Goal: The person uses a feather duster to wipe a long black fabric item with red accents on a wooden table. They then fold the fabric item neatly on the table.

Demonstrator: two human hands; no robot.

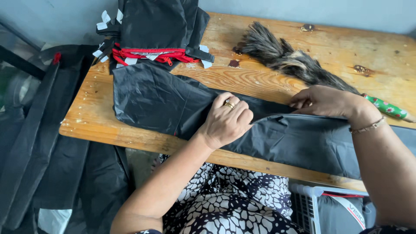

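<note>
Black fabric (164, 104) is spread across the wooden desk (268, 78); left hand (225, 121) is pressed flat on it, nothing gripped; right hand (323, 102) is pinching its folded edge; fold prob. lost if fabric slides; feather duster (286, 58) lies nearby.

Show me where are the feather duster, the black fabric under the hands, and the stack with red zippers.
feather duster (284, 58), head view, on the dark feathers.
black fabric (151, 102), head view, on its flat left part.
stack with red zippers (158, 24), head view, on the top black piece.
</note>
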